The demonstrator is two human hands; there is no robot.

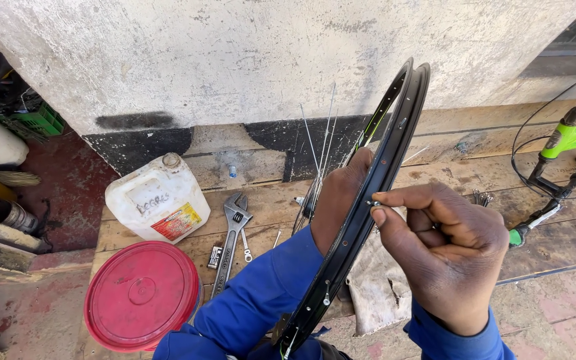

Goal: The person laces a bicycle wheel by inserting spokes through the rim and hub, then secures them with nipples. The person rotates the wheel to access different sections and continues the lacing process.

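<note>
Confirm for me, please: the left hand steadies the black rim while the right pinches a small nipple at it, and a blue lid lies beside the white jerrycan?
Not quite: the head view shows the lid is red, not blue. The rest holds: the left hand steadies the rim, the right hand pinches the nipple, and the lid lies beside the jerrycan.

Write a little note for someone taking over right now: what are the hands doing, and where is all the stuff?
Left hand: grips the black bicycle rim, held upright, from its far side.
Right hand: fingers pinch a small spoke nipple at the rim's edge.
Loose spokes stick up behind the rim.
On the wooden platform: adjustable wrench, white jerrycan, red lid, grey rag.
Done: some spokes look fitted. Left: several spokes hang loose.
</note>
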